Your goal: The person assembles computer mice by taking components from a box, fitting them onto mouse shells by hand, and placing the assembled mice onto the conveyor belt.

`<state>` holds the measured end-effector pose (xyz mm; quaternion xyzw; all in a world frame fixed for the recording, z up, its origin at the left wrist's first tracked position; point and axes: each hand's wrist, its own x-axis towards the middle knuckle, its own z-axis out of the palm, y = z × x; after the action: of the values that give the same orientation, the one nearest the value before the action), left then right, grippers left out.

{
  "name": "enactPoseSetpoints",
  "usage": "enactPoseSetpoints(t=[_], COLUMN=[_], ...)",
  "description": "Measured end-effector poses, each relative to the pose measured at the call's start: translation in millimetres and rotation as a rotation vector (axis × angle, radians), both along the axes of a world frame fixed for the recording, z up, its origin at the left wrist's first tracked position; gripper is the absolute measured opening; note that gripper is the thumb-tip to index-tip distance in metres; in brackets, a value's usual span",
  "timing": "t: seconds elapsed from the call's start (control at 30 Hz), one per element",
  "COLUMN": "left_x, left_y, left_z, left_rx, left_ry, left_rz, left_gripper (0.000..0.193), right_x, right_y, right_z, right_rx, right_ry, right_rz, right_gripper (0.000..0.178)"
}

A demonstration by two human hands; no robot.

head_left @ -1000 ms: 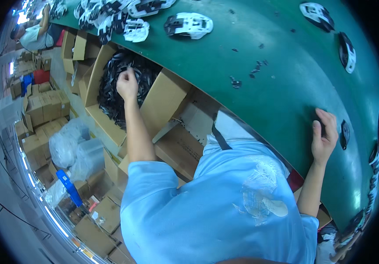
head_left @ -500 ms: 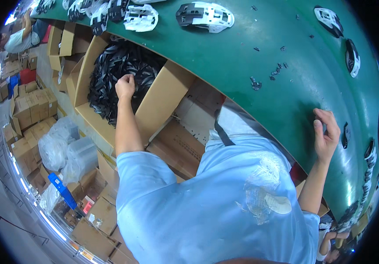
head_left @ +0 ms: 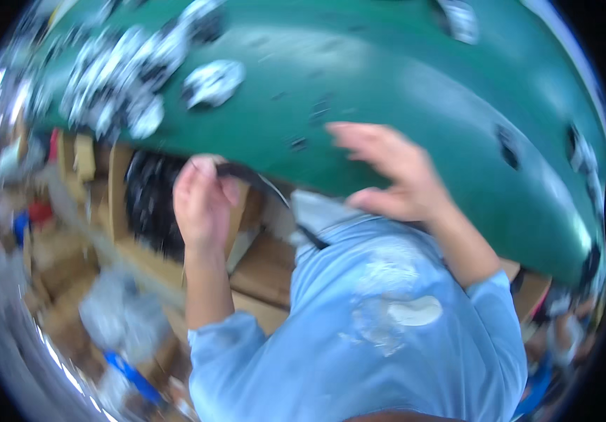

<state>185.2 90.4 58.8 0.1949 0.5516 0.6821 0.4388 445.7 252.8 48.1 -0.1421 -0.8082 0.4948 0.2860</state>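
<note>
Pinched in my left hand [head_left: 200, 204] is a thin, curved black plastic piece [head_left: 245, 173], which points right, toward my body. That hand is raised by the table's edge, beside a carton [head_left: 117, 190] heaped with similar black pieces [head_left: 150, 200]. Over the near part of the green table [head_left: 415, 91] my right hand [head_left: 403, 174] is open, fingers spread and thumb apart, holding nothing. Small black bits [head_left: 297, 143] lie on the tabletop just beyond it. Motion blurs the whole picture, so fine detail of the piece cannot be made out.
White-and-black shell parts [head_left: 117, 84] crowd the table's far left, and a single one [head_left: 213, 83] lies nearer. More parts [head_left: 507, 144] sit to the right. Cartons [head_left: 64, 246] and clear plastic bags [head_left: 124, 302] stand on the floor at left.
My left hand has come up out of the carton with a black piece in it. My right hand has moved left across the table and opened. The view has turned.
</note>
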Motion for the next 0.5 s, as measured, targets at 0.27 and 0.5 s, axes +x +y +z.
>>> enactPoseSetpoints(t=[0.27,0.5], left_x=[154,149], left_y=[156,386], left_z=[4,2], left_rx=[0.039,0.366], left_ry=[-0.048,2.191], left_rz=[-0.920,-0.779], left_gripper=[0.028,0.086], right_x=[96,183], right_y=[22,4], right_z=[-3,-14], right_rx=[0.294,-0.145], right_ry=[0.325,0.729], right_rz=[-0.533,-0.991], right_gripper=[0.055,0.065])
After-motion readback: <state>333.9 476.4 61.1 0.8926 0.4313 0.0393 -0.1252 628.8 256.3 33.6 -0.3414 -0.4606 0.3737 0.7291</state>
